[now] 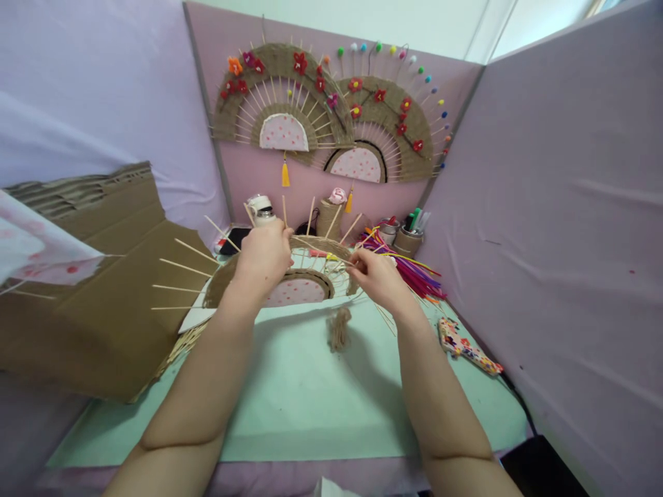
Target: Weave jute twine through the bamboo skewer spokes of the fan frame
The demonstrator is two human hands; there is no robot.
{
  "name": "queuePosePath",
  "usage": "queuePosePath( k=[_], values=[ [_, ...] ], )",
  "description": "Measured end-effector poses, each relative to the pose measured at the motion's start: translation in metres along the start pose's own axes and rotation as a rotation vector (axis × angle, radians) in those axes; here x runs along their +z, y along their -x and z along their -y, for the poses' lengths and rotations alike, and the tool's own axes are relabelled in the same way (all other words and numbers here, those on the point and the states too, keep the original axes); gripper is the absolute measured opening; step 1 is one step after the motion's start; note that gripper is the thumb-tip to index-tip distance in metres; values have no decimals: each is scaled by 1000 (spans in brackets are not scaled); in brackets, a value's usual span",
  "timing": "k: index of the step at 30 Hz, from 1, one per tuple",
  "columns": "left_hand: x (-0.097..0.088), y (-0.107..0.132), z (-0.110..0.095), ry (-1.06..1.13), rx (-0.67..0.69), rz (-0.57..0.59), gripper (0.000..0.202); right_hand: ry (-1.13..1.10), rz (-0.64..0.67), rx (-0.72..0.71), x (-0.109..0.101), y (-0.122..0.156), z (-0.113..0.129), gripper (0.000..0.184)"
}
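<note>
A half-made fan (305, 283) of wooden skewers, jute twine bands and a pink dotted half-disc stands tilted over the green mat (305, 386). My left hand (264, 255) is closed on the fan's upper rim among the skewers. My right hand (376, 273) pinches a strand of jute twine at the fan's right side, fingers pressed together. A loose bundle of jute twine (339, 330) hangs just below the fan, above the mat.
Two finished fans (282, 103) (383, 131) with red flowers hang on the back wall. Cardboard sheets (103, 297) lean at the left. Coloured pipe cleaners (409, 266), a jar of markers (409, 238), a twine spool (329, 217) and a white bottle (260, 209) stand behind. A patterned glue gun (466, 345) lies right.
</note>
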State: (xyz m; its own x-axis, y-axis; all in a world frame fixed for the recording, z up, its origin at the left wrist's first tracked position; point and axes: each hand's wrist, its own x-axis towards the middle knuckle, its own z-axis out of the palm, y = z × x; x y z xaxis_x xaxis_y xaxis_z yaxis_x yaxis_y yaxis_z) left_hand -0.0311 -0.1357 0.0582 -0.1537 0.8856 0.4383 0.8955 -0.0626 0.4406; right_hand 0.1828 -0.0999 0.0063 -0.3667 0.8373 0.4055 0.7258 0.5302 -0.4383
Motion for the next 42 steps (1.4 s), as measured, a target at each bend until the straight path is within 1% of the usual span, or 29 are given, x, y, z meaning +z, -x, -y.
queuePosePath(
  k=[3, 5, 7, 9, 10, 12, 14, 16, 18, 21, 23, 25, 27, 28, 29, 30, 31, 32, 33, 34, 35, 36, 37, 38, 39, 40, 42],
  values=[
    [-9, 2, 4, -10, -43, -105, 26, 89, 89, 93, 19, 12, -14, 11],
    [-12, 3, 6, -1, -42, -133, 27, 115, 162, 148, 30, 17, -23, 17],
    [-13, 3, 8, 9, -41, -142, 27, 80, 226, 187, 31, 20, -27, 24],
    [-11, 1, 8, 17, -46, -137, 26, -94, 290, 196, 19, 18, -24, 28],
    [-10, 0, 7, 20, -48, -131, 26, -241, 323, 191, 9, 17, -19, 30],
    [-6, -2, 5, 26, -44, -122, 25, -581, 316, 137, -17, 12, -4, 27],
    [-2, -3, 3, 29, -33, -122, 25, -801, 169, 46, -43, 7, 15, 24],
    [2, -4, 1, 34, -21, -123, 26, -880, -9, -70, -64, 2, 34, 24],
    [4, -4, -1, 43, -11, -126, 26, -930, -150, -184, -76, -3, 50, 21],
    [6, -3, -2, 48, 3, -143, 26, -962, -322, -320, -84, -12, 67, 18],
    [6, -3, -2, 37, 9, -153, 27, -863, -465, -373, -87, -17, 78, 19],
    [5, -3, -2, 24, 12, -152, 27, -673, -675, -420, -92, -19, 89, 16],
    [5, -2, -2, 17, 9, -150, 28, -484, -900, -461, -100, -15, 98, 12],
    [5, -2, -2, 17, 8, -148, 28, -418, -969, -461, -105, -11, 101, 10],
    [5, -2, -2, 19, 5, -147, 28, -375, -987, -461, -111, -6, 102, 10],
    [5, -2, -2, 19, 2, -145, 28, -345, -900, -425, -117, 1, 101, 10],
    [5, -2, -2, 20, 1, -143, 27, -326, -737, -385, -123, 7, 97, 12],
    [5, -2, -2, 19, 1, -141, 28, -318, -445, -381, -128, 14, 91, 11],
    [5, -2, -3, 19, 2, -137, 28, -343, -40, -431, -130, 19, 83, 13],
    [6, -3, -3, 17, 3, -131, 29, -356, 379, -457, -130, 22, 73, 20],
    [6, -3, -3, 15, 3, -124, 29, -407, 674, -451, -126, 24, 63, 28],
    [6, -3, -4, 13, 2, -117, 29, -451, 922, -414, -118, 25, 51, 37],
    [6, -3, -4, 8, 2, -112, 30, -518, 973, -360, -107, 24, 40, 42],
    [6, -2, -5, 4, 2, -111, 30, -559, 958, -292, -93, 22, 29, 44],
    [6, -2, -5, 0, 3, -112, 30, -572, 912, -211, -76, 21, 20, 43],
    [6, -2, -6, -4, 4, -115, 30, -563, 844, -127, -58, 20, 12, 36],
    [5, -1, -6, -9, 4, -124, 30, -425, 716, 57, -23, 20, 1, 22]
  ],
)
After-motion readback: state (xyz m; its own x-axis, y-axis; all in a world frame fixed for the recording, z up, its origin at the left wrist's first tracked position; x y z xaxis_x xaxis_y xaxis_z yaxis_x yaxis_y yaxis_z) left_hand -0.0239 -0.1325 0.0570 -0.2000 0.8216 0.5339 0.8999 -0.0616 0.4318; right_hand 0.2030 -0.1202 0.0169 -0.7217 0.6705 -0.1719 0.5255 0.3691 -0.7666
